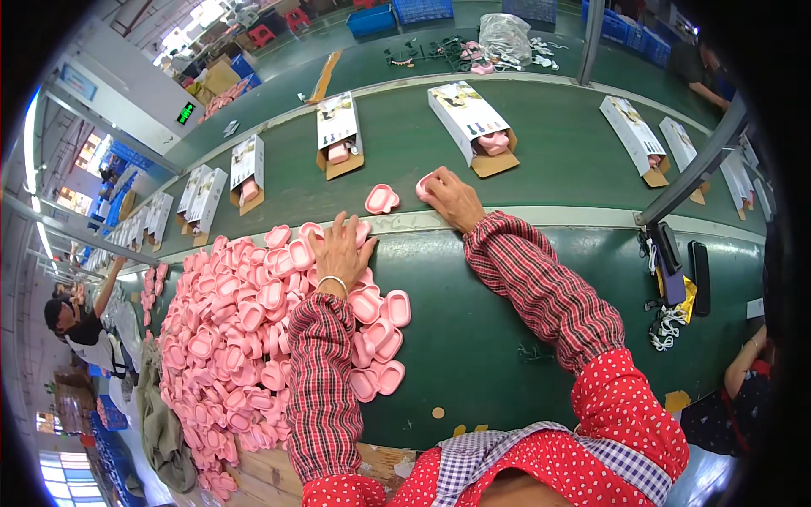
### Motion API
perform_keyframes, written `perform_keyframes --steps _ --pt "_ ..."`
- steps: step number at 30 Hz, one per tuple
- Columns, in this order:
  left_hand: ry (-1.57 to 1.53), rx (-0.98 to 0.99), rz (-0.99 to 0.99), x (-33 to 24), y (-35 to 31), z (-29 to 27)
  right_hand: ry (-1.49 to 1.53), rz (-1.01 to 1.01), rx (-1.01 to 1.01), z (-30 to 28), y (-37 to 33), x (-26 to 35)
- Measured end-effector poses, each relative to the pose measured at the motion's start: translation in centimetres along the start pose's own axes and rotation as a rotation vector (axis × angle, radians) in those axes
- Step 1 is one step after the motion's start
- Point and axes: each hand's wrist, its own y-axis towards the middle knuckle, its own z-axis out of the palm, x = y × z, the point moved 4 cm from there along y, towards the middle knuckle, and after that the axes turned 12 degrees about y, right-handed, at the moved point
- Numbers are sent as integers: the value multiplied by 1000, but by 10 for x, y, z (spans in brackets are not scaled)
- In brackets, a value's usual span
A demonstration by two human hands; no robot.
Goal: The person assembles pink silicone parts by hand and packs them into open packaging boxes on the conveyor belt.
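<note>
A pink piece sits on the green belt at the upper middle of the frame, under the curled fingers of the right hand, which has hold of it; its rounded rim shows at the left, but the fingers cover too much to tell its long axis or which way it points. Just left of it lies one loose pink piece, its hollow facing up. The left hand, fingers spread and palm down, rests on a heap of pink pieces, too many to count and pointing every way; whether it grips any, I cannot tell. Across the upper middle stand three white boxes, their open ends toward the frame's bottom, each showing pink inside; more line both sides. A pale metal rail divides the belt from a green tabletop. Three red stools show along the top edge, and a co-worker at the left edge has an arm raised.
</note>
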Motion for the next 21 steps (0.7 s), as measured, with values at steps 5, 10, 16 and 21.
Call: perform_keyframes --steps 5,10,16,21 --pt "12 3 12 2 2 1 12 66 -59 2 1 -14" --pt "16 -28 19 24 -4 9 -113 133 -19 34 6 -11" --pt "32 -61 9 45 -11 13 193 -140 114 63 17 24" --pt "37 1 1 59 -12 19 287 -240 101 79 39 34"
